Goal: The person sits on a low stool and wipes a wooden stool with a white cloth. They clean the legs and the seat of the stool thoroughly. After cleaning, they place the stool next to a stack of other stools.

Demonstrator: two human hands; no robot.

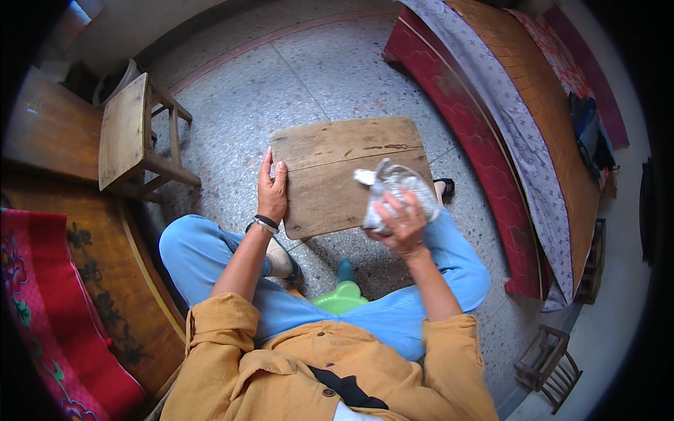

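Observation:
In front of my knees stands a wooden stool [330,172] with a worn, rectangular plank top. My left hand [272,188] grips its left edge, thumb resting on top and fingers along the side. Bunched in my right hand [404,228] is a pale grey and white cloth [411,181], over the right part of the stool top. Whether the cloth presses on the wood there I cannot tell. The stool's legs are mostly hidden beneath its top.
A second wooden stool [125,133] stands at the left beside a brown wooden cabinet [105,295]. To the right is a bed with a red quilted side [463,147]. I sit on a green plastic stool [340,298]. A small wooden chair [544,361] lies at lower right.

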